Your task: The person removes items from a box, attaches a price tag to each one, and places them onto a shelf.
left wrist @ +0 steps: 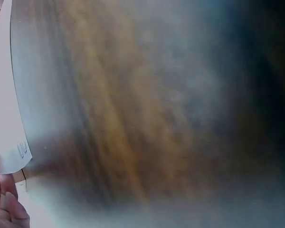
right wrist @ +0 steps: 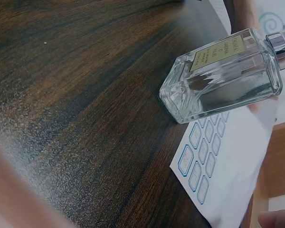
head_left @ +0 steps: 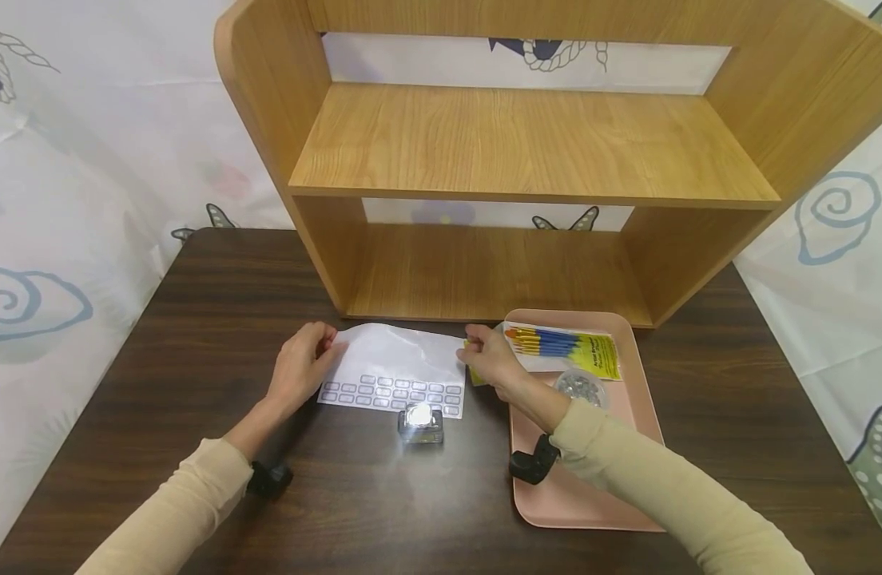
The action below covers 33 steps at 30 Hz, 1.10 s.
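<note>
A white sheet (head_left: 398,355) printed with rows of small blue-outlined labels lies along the front of the shelf, its far edge bowed up. My left hand (head_left: 302,363) pinches its left edge; in the left wrist view the thumb is on top of the paper (left wrist: 2,95) and the fingers (left wrist: 7,206) are below. At the opposite edge, my right hand (head_left: 493,358) holds the sheet between thumb and fingers. Just in front of the labels stands a clear glass perfume bottle (head_left: 421,427), touched by neither hand. The right wrist view shows the bottle's (right wrist: 223,71) pale label.
A wooden two-tier shelf (head_left: 534,144) stands behind the sheet. To the right, a pink tray (head_left: 592,507) carries a packet of paintbrushes (head_left: 556,347) and a clear round container (head_left: 581,386) of small shiny pieces. Something yellow (head_left: 475,377) shows under my right hand. The table (head_left: 218,319) is dark wood.
</note>
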### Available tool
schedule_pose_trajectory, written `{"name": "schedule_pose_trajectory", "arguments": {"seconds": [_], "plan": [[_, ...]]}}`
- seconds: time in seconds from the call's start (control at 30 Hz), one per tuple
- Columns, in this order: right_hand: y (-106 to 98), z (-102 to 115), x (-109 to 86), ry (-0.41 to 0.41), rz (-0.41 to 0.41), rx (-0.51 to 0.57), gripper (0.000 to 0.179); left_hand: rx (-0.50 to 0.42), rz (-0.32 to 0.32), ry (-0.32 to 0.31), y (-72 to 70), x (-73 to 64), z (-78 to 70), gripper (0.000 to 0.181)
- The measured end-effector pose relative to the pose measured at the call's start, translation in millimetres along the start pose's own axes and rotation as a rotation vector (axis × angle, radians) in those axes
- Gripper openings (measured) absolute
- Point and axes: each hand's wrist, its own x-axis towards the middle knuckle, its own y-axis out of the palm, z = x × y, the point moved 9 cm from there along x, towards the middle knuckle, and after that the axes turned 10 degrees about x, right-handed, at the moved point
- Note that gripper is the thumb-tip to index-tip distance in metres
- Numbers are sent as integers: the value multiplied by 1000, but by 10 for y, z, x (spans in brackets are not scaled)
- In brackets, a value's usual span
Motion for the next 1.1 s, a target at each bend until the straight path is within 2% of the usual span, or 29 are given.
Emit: {"name": "schedule_pose_trajectory", "arguments": {"seconds": [0.13,0.27,0.67,0.9,1.1], "plan": [[-13,-1,-4,13,-4,-8,50,-36,-77,36,-83,-31,-7,14],[-4,5,8,7,-1,9,50,-66,-94,38,-111,-48,21,14],[-9,22,0,-21,-52,66,31,-81,-62,-2,-82,-57,73,15],[-32,60,-18,-59,-85,34,21,-89,-29,-31,-67,-51,80,16],[-64,140,-46,-96,-99,17,18,-106,-38,-40,-91,-32,83,15]]}}
